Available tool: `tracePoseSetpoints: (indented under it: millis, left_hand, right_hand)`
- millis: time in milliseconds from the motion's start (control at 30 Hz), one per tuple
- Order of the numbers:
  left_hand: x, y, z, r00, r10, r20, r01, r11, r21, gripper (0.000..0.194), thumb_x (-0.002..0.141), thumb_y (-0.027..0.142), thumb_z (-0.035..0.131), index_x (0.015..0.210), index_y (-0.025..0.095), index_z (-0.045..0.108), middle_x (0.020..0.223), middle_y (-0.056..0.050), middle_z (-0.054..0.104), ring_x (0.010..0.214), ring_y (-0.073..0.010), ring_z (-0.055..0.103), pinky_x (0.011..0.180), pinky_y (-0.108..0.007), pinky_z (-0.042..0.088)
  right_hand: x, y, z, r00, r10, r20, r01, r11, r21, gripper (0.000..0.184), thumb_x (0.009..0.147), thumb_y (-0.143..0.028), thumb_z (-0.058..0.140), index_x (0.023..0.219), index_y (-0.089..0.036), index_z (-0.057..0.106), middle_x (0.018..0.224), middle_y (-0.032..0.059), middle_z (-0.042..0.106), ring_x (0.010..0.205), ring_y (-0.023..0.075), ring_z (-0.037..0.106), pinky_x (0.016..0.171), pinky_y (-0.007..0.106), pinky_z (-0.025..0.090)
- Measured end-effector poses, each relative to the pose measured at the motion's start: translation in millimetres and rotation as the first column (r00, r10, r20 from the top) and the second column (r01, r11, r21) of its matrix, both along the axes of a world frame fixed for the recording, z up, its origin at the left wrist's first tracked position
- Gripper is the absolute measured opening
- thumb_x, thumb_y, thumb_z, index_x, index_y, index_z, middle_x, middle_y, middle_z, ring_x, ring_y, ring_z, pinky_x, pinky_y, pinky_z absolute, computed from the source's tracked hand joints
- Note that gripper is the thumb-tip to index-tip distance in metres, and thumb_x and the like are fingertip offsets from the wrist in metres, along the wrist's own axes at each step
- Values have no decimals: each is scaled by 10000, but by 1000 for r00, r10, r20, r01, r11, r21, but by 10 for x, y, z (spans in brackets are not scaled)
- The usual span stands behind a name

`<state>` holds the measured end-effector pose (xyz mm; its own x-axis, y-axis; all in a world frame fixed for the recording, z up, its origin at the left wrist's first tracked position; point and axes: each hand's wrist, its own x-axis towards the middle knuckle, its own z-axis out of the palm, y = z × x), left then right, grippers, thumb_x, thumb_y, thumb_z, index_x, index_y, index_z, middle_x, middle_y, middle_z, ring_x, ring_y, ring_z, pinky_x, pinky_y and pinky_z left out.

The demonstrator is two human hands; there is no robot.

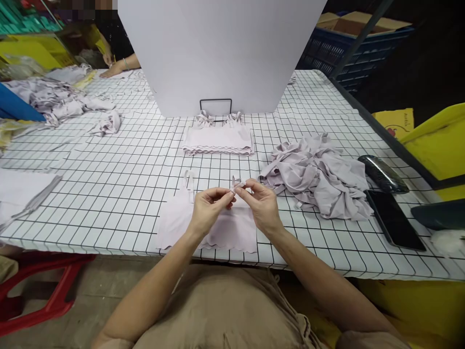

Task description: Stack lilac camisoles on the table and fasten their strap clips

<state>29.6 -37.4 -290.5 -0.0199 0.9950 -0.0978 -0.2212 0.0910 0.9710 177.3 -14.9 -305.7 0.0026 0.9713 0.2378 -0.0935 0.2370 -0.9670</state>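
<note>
A pale pink strappy garment [232, 230] lies flat near the front edge of the table, its scalloped hem toward me. Above it, my left hand [212, 208] and my right hand [260, 201] meet, both pinching the garment's right strap between thumb and fingers. The left strap [188, 182] lies loose on the cloth in a narrow loop. Beyond my hands sits a neat stack of similar garments [218, 139], with their straps bunched at the far side. My fingers cover part of the held strap.
A crumpled heap of garments [319, 174] lies right, beside a black glossy object [383, 173] and a phone [395, 220]. A large white board [221, 58] stands behind the stack. More fabric [47, 99] lies left, near another person's hand [112, 70]. A red stool [54, 286] stands below.
</note>
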Motion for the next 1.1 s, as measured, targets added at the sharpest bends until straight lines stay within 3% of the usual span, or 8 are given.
tracePoseSetpoints:
  millis: [100, 200, 267, 367, 433, 600, 733, 1100]
  left_hand:
    - [-73, 19, 29, 966, -29, -259, 70, 986, 153, 133, 789, 296, 771, 745, 172, 749, 728, -34, 716, 650, -133, 623, 619, -271, 526]
    - [-137, 38, 73, 895, -25, -445, 176, 937, 302, 74, 831, 214, 694, 770, 179, 716, 741, -25, 704, 668, -134, 617, 635, -274, 521]
    - [-162, 47, 80, 858, 0, -514, 218, 905, 364, 75, 855, 176, 653, 798, 182, 701, 744, -17, 691, 666, -129, 604, 640, -273, 513]
    - [-196, 36, 3, 806, 28, -591, 253, 887, 386, 80, 894, 166, 625, 838, 188, 679, 773, -15, 683, 704, -141, 599, 670, -291, 503]
    - [-225, 5, -110, 714, 63, -697, 275, 890, 363, 10, 886, 184, 664, 892, 190, 668, 846, -31, 700, 805, -182, 613, 743, -339, 495]
    - [-285, -92, -385, 382, 43, -923, 239, 961, 143, 232, 813, 268, 805, 980, 209, 655, 971, -46, 700, 972, -261, 605, 896, -456, 380]
    - [-293, -103, -434, 410, -21, -912, 222, 972, 77, 179, 827, 269, 796, 813, 215, 626, 901, -5, 680, 965, -239, 580, 882, -426, 328]
    - [-314, -77, -392, 428, -72, -901, 303, 951, 68, 166, 843, 232, 777, 888, 208, 619, 946, -16, 652, 969, -234, 547, 879, -409, 293]
  right_hand:
    - [147, 34, 65, 967, -26, 253, -28, 978, 207, 261, 856, -265, 733, 1102, -260, 644, 1135, 67, 648, 1117, 233, 595, 1009, 449, 488]
    - [256, 88, 152, 831, 140, 538, -348, 886, 306, 234, 933, -216, 648, 1161, -271, 666, 1134, 69, 705, 1288, 273, 517, 1081, 507, 428]
    - [281, 127, 171, 773, 175, 610, -432, 850, 303, 149, 949, -201, 632, 1059, -261, 715, 923, 50, 736, 1140, 266, 575, 967, 471, 490]
    - [279, 164, 128, 788, 117, 604, -379, 866, 327, 84, 925, -197, 673, 907, -239, 743, 765, 33, 707, 876, 225, 570, 814, 414, 511]
    - [274, 167, 64, 810, 107, 577, -345, 882, 320, 90, 907, -192, 694, 859, -242, 751, 730, 24, 699, 820, 212, 557, 772, 399, 509]
    - [269, 127, -118, 845, 179, 504, -301, 938, 171, 70, 870, -202, 730, 863, -259, 770, 738, 20, 700, 793, 203, 586, 697, 373, 517]
    - [237, 107, -198, 826, 203, 526, -316, 939, 134, 67, 881, -211, 717, 838, -249, 754, 741, 29, 687, 833, 215, 582, 749, 394, 514]
    - [189, 90, -304, 758, 153, 634, -328, 930, 168, 118, 905, -191, 667, 811, -249, 710, 763, 26, 711, 907, 248, 594, 858, 463, 466]
